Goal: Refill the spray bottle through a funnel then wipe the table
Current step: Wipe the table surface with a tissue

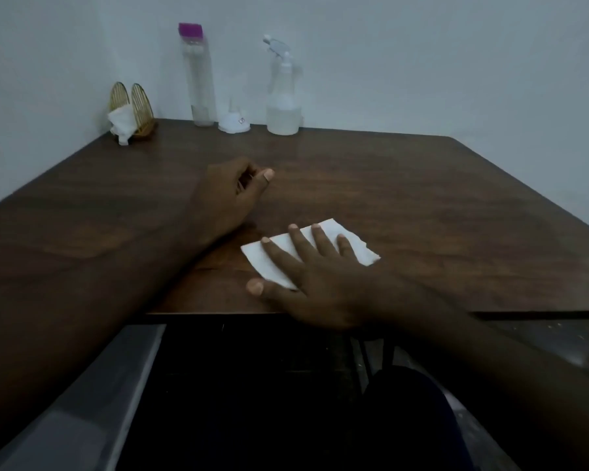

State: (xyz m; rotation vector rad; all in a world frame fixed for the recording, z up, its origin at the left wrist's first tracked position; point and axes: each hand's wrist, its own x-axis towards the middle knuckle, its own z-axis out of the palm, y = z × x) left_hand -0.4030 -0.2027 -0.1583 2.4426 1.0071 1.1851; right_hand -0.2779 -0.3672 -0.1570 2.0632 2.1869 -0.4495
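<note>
A folded white paper napkin [356,244] lies on the dark wooden table [422,205] near its front edge. My right hand [313,280] presses flat on the napkin with straight, spread fingers. My left hand [228,192] rests on the table just behind and left of it, fingers loosely curled, holding nothing. At the back against the wall stand a clear spray bottle [283,96] with liquid in its lower part, a white funnel [233,122] lying mouth down, and a tall clear bottle [199,76] with a purple cap.
A gold wire napkin holder [136,108] with white napkins stands in the back left corner. White walls close the table at the back and left. Below the front edge are dark floor and my legs.
</note>
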